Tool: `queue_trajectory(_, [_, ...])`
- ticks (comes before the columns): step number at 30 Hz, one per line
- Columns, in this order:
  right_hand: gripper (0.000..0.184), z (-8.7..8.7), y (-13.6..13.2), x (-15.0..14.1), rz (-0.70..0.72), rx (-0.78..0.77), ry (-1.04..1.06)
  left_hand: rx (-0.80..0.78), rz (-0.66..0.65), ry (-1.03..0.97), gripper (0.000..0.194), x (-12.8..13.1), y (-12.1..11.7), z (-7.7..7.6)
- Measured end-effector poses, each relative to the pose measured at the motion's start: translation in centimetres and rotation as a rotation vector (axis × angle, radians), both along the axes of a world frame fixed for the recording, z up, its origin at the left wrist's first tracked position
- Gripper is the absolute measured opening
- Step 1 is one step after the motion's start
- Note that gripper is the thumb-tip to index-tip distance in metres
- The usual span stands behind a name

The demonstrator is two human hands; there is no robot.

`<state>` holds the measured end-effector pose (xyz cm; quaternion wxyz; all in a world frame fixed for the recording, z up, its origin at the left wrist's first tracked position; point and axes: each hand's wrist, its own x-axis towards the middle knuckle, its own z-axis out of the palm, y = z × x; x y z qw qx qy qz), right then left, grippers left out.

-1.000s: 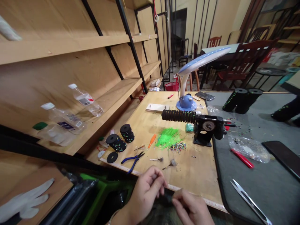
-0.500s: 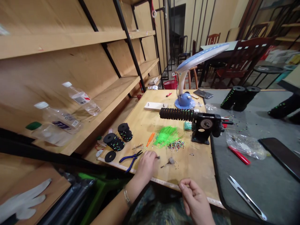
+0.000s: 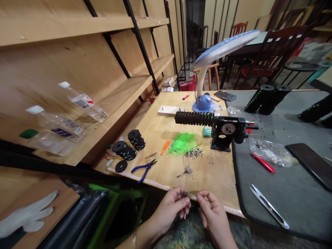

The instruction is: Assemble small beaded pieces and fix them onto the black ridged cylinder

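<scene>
My left hand (image 3: 172, 207) is at the front edge of the table, its fingertips pinching a small dark grey piece (image 3: 185, 194). A short pale tip sticks out below those fingers. Close beside it, my right hand (image 3: 212, 214) has thumb and forefinger pressed together; what they hold, if anything, is too small to make out. Just beyond the hands lies a small grey bundle (image 3: 188, 169) with a thin dark stem. Behind that are a pile of colourful beads (image 3: 194, 153) and a heap of bright green strands (image 3: 183, 143).
Blue-handled pliers (image 3: 144, 170), an orange pen-like tool (image 3: 164, 148) and black foam spools (image 3: 124, 150) lie to the left. A black winding device (image 3: 224, 133) stands behind, near a blue lamp (image 3: 203, 103). Silver thread snips (image 3: 269, 206) rest on the grey mat (image 3: 259, 183) at right.
My left hand has drawn back from the table beside the grey bundle to the front edge, bringing the small dark grey piece next to my right hand. The right hand stays pinched.
</scene>
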<state>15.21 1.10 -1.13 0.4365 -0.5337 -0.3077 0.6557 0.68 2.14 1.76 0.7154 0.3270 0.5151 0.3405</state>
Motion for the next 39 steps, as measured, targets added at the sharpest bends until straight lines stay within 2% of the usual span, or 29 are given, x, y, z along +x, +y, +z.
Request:
queue_trajectory(4, [0.059, 0.1, -0.1, -0.1, 0.001, -0.001, -0.022, -0.014, 0.003, 0.007, 0.024, 0.5, 0.0, 0.3])
queue_trajectory(10, [0.059, 0.2, 0.1, -0.4, 0.005, 0.001, -0.028, 0.039, -0.055, 0.066, 0.026, 0.9, 0.0, 1.0])
queue_trajectory(21, [0.057, 0.0, 0.1, -0.3, 0.030, 0.022, -0.064, 0.049, -0.064, 0.020, 0.042, 1.0, -0.1, 0.7])
queue_trajectory(30, [0.051, -0.3, -0.1, -0.3, 0.060, 0.035, -0.010, 0.050, -0.060, 0.023, 0.044, 1.2, -0.1, 0.7])
queue_trajectory(39, [0.052, -0.4, -0.2, -0.5, 0.046, 0.041, -0.025, 0.030, 0.026, -0.006, 0.041, 1.5, -0.2, -0.2])
